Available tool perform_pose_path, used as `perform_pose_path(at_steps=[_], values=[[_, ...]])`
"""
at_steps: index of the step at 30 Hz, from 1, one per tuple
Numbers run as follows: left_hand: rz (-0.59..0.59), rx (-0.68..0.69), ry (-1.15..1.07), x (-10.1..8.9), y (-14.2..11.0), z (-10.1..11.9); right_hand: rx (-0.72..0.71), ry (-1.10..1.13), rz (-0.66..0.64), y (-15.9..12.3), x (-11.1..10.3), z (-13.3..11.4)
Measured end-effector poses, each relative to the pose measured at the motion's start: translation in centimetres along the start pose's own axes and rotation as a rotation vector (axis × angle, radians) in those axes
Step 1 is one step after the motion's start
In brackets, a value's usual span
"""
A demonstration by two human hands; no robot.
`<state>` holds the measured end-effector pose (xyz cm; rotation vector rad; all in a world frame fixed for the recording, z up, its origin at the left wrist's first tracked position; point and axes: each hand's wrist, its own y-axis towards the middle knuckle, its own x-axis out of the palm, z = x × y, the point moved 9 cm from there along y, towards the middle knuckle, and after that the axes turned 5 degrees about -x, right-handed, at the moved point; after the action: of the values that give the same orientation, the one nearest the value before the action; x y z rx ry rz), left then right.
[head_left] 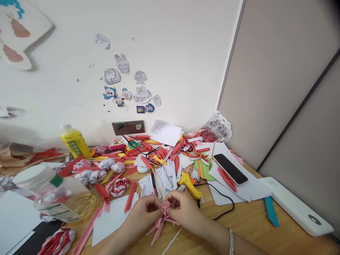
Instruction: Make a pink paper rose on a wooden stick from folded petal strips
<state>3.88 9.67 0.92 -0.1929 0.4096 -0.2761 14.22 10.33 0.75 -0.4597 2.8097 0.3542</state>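
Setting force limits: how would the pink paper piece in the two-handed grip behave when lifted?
The pink paper piece is likely light, being folded paper. Probably stiffer along its creases, floppier at the narrow points splaying out. Its thin folds would likely crush if squeezed.

pink paper (pixel 158 227); folded into a many-pointed shape, matte, creases visible; pinched at its upper middle between left hand (pixel 148 211) and right hand (pixel 183 209), thumbs nearly meeting over it; one short broad fold pokes up between the fingertips; narrow pointed arms splay out below, the longest aimed down and a bit left, another further left; a part to the right is mostly behind the right hand; centre mostly covered by thumbs, can't tell how the layers join there
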Motion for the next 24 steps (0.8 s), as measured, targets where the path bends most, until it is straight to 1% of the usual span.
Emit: perform_pose_path(at_steps=[6, 11, 14, 18, 24], values=[[0.039, 0.011, 0.088, 0.3, -0.2, 0.8, -0.005, -0.036, 0.044, -0.1, 0.0, 0.4], [0.035, 0.029, 0.116, 0.7, -0.1, 0.5, -0.081, -0.092, 0.069, -0.4, -0.2, -0.7], [0.022, 0.028, 0.106, 0.6, -0.3, 0.4, -0.127, -0.137, 0.079, -0.5, -0.3, -1.3], [-0.020, -0.006, 0.068, 0.5, -0.4, 0.3, -0.151, -0.143, 0.091, -0.6, -0.4, -1.5], [-0.012, -0.017, 0.025, 0.5, -0.2, 0.1, -0.191, -0.169, 0.074, -0.8, -0.3, -2.2]])
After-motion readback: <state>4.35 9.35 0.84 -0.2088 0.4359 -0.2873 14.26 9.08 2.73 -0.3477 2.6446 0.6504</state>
